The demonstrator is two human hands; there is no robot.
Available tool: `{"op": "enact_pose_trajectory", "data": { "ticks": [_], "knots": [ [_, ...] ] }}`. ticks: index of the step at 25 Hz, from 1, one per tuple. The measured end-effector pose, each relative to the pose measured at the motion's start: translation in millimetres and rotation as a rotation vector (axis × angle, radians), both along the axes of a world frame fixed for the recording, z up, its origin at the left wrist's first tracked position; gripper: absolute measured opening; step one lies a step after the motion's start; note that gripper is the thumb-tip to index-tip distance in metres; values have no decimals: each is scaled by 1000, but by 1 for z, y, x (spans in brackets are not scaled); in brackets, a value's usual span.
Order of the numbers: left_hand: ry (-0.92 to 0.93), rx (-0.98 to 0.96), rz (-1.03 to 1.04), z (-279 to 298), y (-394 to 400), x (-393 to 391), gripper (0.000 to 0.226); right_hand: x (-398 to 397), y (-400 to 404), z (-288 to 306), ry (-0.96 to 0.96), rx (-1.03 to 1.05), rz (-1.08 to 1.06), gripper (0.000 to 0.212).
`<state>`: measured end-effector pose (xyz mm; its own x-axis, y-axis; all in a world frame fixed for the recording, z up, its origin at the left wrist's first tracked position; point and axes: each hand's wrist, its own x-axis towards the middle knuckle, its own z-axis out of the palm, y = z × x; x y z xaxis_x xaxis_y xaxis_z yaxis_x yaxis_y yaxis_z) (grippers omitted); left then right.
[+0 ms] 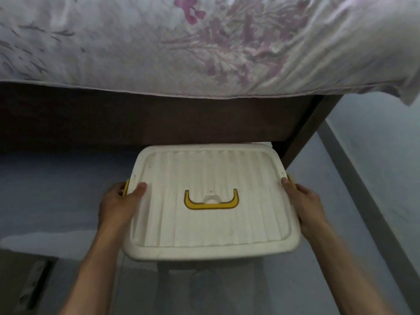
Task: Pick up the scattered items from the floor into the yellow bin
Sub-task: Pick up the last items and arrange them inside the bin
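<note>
Bed [204, 42]: a floral sheet drapes over a dark wooden frame [159, 119] that fills the top of the view; its lower edge hangs right above the far end of the bin.
Floor [56, 189]: pale grey, with a dark strip running down the right side; no scattered items show anywhere on it from here.
Yellow bin [211, 255]: sits dead centre between both arms, far end tucked at the bed frame, near end toward the person; only a sliver of the body shows under the lid, so its colour there is hard to read.
Lid [211, 223]: white, ribbed, still on, covering the whole top. What is inside cannot be seen.
Long axis: the lid looks slightly wider left to right than front to back, and the hands sit on those two short sides.
Left hand [122, 201]: clamped on the left edge, thumb on top of the lid, fingers curled down beside a yellow side clip [125, 187].
Right hand [304, 201]: gripping the right edge the same way, thumb up top, next to the other yellow clip [290, 178].
Nearer hand: neither, the hold is even.
Carry handle [211, 200]: yellow, lying flat mid-lid, untouched.
Step, by the look of it: freeing the bin from under the bed, or popping the lid; no filling possible until it opens.
</note>
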<state>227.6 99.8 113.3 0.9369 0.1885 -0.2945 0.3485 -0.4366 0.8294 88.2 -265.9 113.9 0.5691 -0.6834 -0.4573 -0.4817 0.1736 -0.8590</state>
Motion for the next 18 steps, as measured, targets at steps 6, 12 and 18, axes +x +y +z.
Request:
{"op": "enact_pose_trajectory", "data": {
  "ticks": [6,12,18],
  "knots": [
    [-49,73,79,-6,-5,-3,43,6,2,5,34,-116,-87,24],
    [-201,213,87,0,-14,-11,22,4,41,5,171,-838,125,19],
    [-213,-14,-28,-9,11,-22,28,-35,29,4,81,-613,237,42]
  ]
}}
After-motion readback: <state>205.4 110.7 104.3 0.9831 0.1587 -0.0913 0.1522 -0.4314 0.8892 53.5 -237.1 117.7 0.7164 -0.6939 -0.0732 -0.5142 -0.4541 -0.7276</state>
